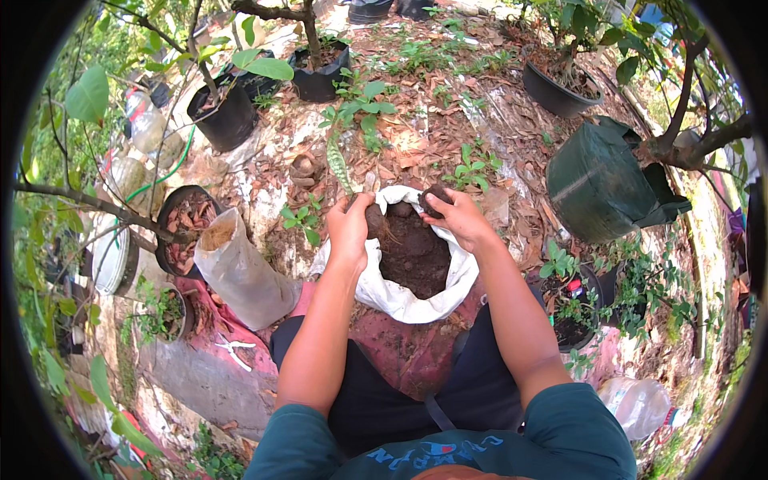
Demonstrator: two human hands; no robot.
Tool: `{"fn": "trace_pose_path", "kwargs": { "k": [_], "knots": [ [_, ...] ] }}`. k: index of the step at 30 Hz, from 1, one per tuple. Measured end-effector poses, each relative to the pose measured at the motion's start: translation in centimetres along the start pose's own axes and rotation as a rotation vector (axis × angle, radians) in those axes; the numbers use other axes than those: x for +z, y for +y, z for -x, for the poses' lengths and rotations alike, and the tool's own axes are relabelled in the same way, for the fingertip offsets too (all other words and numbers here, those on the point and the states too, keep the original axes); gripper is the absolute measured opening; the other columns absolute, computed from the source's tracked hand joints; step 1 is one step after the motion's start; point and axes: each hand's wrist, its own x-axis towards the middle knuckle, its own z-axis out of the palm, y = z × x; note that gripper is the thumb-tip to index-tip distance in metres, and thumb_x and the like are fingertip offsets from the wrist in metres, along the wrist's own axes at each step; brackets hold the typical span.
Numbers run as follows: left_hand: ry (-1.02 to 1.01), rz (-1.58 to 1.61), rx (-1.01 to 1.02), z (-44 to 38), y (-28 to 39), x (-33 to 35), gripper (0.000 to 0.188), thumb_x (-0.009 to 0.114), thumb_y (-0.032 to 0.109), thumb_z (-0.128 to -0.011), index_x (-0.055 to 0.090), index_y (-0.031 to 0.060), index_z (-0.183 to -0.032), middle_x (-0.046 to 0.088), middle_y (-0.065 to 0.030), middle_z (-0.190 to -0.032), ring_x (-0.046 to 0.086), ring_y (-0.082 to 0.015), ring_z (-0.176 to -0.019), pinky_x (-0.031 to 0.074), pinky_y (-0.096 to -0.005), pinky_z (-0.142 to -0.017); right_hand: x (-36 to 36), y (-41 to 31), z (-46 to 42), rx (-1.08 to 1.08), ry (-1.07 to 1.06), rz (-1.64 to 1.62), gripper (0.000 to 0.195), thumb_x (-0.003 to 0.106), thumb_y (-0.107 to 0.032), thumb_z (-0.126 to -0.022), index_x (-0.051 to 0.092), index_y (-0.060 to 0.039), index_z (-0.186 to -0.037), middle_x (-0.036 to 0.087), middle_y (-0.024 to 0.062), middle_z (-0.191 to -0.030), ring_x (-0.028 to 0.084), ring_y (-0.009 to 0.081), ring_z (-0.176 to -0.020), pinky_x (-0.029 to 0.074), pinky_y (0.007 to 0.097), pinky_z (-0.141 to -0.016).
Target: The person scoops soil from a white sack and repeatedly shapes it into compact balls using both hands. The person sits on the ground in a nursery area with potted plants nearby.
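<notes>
A white sack point(461, 273) with its rim rolled down stands before me, and dark soil point(414, 258) lies inside. My left hand point(350, 231) is at the sack's left rim, closed around the dark root ball point(376, 222) of a plant with a long mottled leaf point(338, 162). Fine roots hang from that root ball over the soil. At the right rim my right hand point(459, 219) holds a dark clump of soil point(436, 200) between thumb and fingers. Parts of both held things are hidden by the fingers.
Left of the sack leans a pale bag of fibre point(246, 276), with white-handled cutters point(234, 351) on the ground nearby. A green grow bag point(600, 180) and a potted plant point(570, 324) are at the right. Black pots point(225, 117) and a branch point(90, 201) stand to the left.
</notes>
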Motion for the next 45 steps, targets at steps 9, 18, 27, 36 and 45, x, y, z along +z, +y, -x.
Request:
{"fn": "trace_pose_path", "kwargs": {
  "k": [9, 18, 27, 36, 45],
  "knots": [
    [-0.196, -0.093, -0.038, -0.6, -1.5, 0.4, 0.016, 0.063, 0.011, -0.095, 0.066, -0.0023, -0.103, 0.068, -0.0089, -0.093, 0.067, -0.0169, -0.082, 0.054, -0.0322, -0.074, 0.0, -1.9, 0.9, -0.105, -0.076, -0.067, 0.045, 0.062, 0.001, -0.098, 0.045, 0.0165, -0.136, 0.063, 0.0191, -0.122, 0.071, 0.0222, -0.091, 0.063, 0.0325, -0.078],
    [-0.333, -0.114, -0.104, 0.5, -1.2, 1.7, 0.026, 0.068, 0.011, -0.094, 0.065, -0.0023, -0.116, 0.070, -0.0074, -0.101, 0.068, -0.0150, -0.088, 0.054, -0.0302, -0.079, 0.9, -0.9, 1.0, -0.226, -0.104, 0.028, 0.025, 0.069, -0.005, -0.096, 0.062, 0.0101, -0.114, 0.069, 0.0151, -0.104, 0.069, 0.0163, -0.083, 0.061, 0.0286, -0.064],
    [-0.332, -0.056, -0.125, 0.1, -0.8, 1.2, 0.026, 0.072, 0.009, -0.091, 0.066, -0.0008, -0.114, 0.071, -0.0071, -0.102, 0.069, -0.0151, -0.090, 0.054, -0.0296, -0.082, 0.9, -1.6, 1.8, -0.238, -0.279, 0.204, 0.026, 0.067, -0.010, -0.098, 0.063, 0.0051, -0.119, 0.070, 0.0074, -0.103, 0.070, 0.0157, -0.087, 0.060, 0.0290, -0.074],
    [-0.258, -0.065, -0.050, -0.4, -1.2, 1.0, 0.020, 0.075, 0.006, -0.089, 0.067, 0.0023, -0.107, 0.071, -0.0086, -0.101, 0.068, -0.0151, -0.087, 0.054, -0.0291, -0.080, 0.4, -1.3, 2.0, -0.277, -0.204, 0.250, 0.034, 0.067, -0.007, -0.096, 0.060, 0.0043, -0.127, 0.068, 0.0063, -0.110, 0.068, 0.0131, -0.091, 0.058, 0.0293, -0.078],
    [-0.201, -0.020, 0.044, -0.1, -0.6, 1.2, 0.018, 0.074, 0.004, -0.089, 0.067, 0.0019, -0.105, 0.071, -0.0086, -0.100, 0.068, -0.0149, -0.084, 0.055, -0.0294, -0.076, 0.3, -1.0, 1.5, -0.370, -0.090, 0.324, 0.028, 0.073, -0.013, -0.090, 0.066, 0.0064, -0.109, 0.070, 0.0062, -0.090, 0.066, 0.0128, -0.079, 0.053, 0.0296, -0.068]
  ]
}}
